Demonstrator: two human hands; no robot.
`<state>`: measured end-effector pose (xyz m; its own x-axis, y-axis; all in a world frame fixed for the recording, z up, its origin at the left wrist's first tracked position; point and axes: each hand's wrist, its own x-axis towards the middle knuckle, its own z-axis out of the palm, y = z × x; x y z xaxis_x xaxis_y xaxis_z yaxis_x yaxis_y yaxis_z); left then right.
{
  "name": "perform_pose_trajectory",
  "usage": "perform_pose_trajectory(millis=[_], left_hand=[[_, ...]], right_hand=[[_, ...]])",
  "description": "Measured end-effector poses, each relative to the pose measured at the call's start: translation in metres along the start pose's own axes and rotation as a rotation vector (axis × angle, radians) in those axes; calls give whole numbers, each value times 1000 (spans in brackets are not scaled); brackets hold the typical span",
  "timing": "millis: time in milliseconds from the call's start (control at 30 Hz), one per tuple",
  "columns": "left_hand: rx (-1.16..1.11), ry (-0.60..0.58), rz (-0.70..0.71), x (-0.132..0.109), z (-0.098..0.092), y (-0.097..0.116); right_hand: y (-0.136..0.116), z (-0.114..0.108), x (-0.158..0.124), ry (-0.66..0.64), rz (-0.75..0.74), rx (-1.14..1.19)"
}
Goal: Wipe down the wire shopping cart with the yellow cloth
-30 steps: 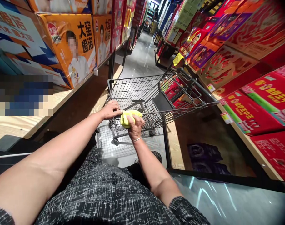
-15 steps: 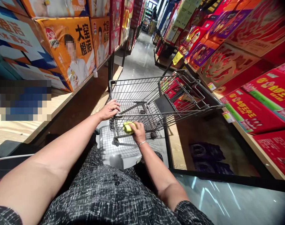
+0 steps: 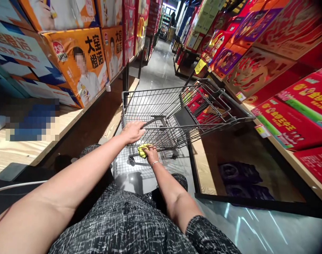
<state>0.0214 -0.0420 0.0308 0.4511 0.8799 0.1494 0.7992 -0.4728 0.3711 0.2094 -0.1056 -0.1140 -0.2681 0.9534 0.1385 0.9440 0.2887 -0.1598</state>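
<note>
A grey wire shopping cart (image 3: 155, 106) stands in front of me, its front end towards my left. My left hand (image 3: 133, 132) rests on the cart's near top rim close to the front corner, fingers stretched out over the wire. Lower down, my right hand (image 3: 151, 153) is closed on a crumpled yellow-green cloth (image 3: 143, 151), which is up against the lower wires of the near side, just above a front wheel (image 3: 131, 161). Part of the cloth is hidden by my fingers.
Orange drink cartons (image 3: 76, 67) are stacked on a wooden shelf at left. Red gift boxes (image 3: 285, 123) fill the right shelf, with dark purple packs (image 3: 240, 173) underneath. Red items (image 3: 200, 102) show through the wires around the cart's child seat. A tiled aisle (image 3: 161, 60) runs ahead.
My left hand has slid from the front corner to the right along the near rim. The right hand with the cloth has moved slightly left and down.
</note>
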Motion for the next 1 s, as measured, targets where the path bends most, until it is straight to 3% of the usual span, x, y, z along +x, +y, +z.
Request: perform_pose_trajectory(millis=[67, 167, 267, 367, 433, 533, 633, 700, 767, 867, 1000], left_hand=[[41, -39, 9, -3, 4, 7], [81, -27, 23, -5, 6, 3], [81, 4, 6, -3, 7, -7], [61, 56, 6, 0, 6, -14], [52, 87, 6, 1, 7, -16], [55, 110, 20, 0, 8, -17], [69, 133, 55, 0, 9, -20], [72, 147, 72, 1, 9, -25], [70, 137, 77, 4, 8, -33], [57, 97, 67, 8, 2, -50], [22, 131, 46, 10, -7, -77]], right_hand=[[3, 4, -1, 14, -2, 2], [21, -16, 5, 80, 26, 1], [48, -61, 15, 207, 105, -10], [70, -113, 27, 499, 226, 0], [71, -138, 35, 598, 281, 17], [42, -149, 50, 425, 309, 0], [-13, -140, 64, 214, 166, -50], [-44, -134, 71, 173, 40, -86], [-59, -135, 75, 164, -28, -127], [-40, -149, 77, 129, -53, -187], [35, -180, 68, 115, 47, -235]])
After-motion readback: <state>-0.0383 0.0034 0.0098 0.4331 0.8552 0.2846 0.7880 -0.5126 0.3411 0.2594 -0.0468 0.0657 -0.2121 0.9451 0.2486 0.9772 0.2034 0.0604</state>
